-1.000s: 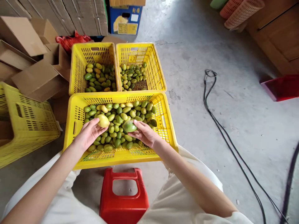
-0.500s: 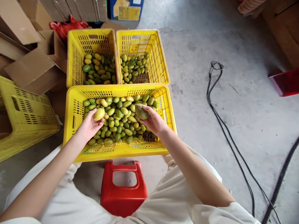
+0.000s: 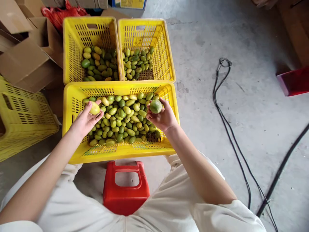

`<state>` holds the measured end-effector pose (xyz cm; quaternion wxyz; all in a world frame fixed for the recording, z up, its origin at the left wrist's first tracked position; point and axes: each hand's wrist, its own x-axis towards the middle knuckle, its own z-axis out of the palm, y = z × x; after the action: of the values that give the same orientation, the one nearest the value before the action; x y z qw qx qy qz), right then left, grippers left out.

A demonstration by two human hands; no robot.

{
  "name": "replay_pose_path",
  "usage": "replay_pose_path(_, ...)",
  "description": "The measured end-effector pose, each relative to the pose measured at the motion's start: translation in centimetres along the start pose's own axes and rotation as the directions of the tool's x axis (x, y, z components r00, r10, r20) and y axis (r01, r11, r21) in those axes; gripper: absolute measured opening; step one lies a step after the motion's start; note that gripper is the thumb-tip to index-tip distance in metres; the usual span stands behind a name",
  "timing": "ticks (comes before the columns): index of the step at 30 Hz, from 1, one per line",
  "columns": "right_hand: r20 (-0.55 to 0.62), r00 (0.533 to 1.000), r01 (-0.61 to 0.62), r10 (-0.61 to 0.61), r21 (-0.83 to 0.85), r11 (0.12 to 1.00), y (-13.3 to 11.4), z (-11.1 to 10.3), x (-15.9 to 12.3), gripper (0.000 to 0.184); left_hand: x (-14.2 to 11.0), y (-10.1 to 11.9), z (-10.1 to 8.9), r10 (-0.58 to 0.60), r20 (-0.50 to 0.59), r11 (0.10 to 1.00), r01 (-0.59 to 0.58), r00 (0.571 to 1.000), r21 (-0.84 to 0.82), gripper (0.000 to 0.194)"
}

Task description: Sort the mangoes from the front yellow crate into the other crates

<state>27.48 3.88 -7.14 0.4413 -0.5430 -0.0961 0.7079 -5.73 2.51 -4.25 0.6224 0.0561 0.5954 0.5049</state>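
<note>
A large yellow crate [image 3: 120,154] full of small green and yellow mangoes stands in front of me. My left hand [image 3: 84,120] holds a yellow mango [image 3: 94,108] over the crate's left side. Over its right side my right hand [image 3: 164,117] grips a green mango [image 3: 155,106], end-on to the camera. Behind stand two smaller yellow crates: the left one [image 3: 72,48] holds larger mixed fruit, the right one [image 3: 164,51] holds smaller green fruit.
A red plastic stool [image 3: 125,190] sits between my knees. An overturned yellow crate [image 3: 24,122] and cardboard boxes [image 3: 26,61] lie to the left. Black cables [image 3: 231,109] run over the concrete floor at right, near a red bin [image 3: 293,82].
Both hands lifted their mangoes up and away from the pile, the left one drifting left, the right one to the right side. The right hand turned its fruit end-on.
</note>
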Motion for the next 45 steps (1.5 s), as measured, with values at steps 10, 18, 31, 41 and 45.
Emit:
replay_pose_path(10, -0.006, 1.000, -0.007, 0.008, 0.038, 0.999, -0.3, -0.1, 0.5, 0.043, 0.0, 0.4, 0.5, -0.033, -0.047, 0.999, 0.033, 0.998, -0.003, 0.018)
replay_pose_path(18, -0.008, 0.997, 0.078, -0.077, 0.056, 0.995, -0.9, 0.5, -0.1, 0.028, -1.0, 0.7, 1.2, -0.071, -0.001, 0.996, 0.071, 0.997, -0.059, 0.012)
replay_pose_path(31, 0.218, 0.966, 0.159, -0.137, -0.088, 0.983, -2.6, -1.9, 1.4, 0.065, -0.7, 0.7, 0.5, -0.046, 0.088, 0.998, 0.049, 0.995, -0.032, 0.015)
replay_pose_path(41, 0.234, 0.972, 0.008, 0.006, -0.058, 0.998, -2.0, -1.1, 0.3, 0.053, -1.4, 1.2, 1.2, -0.082, 0.124, 0.996, 0.087, 0.989, -0.031, 0.022)
replay_pose_path(45, 0.272, 0.962, 0.004, 0.008, -0.044, 0.999, -2.0, -1.1, 0.7, 0.046, -0.7, 0.6, 0.7, 0.013, 0.102, 0.999, -0.008, 0.995, -0.052, 0.017)
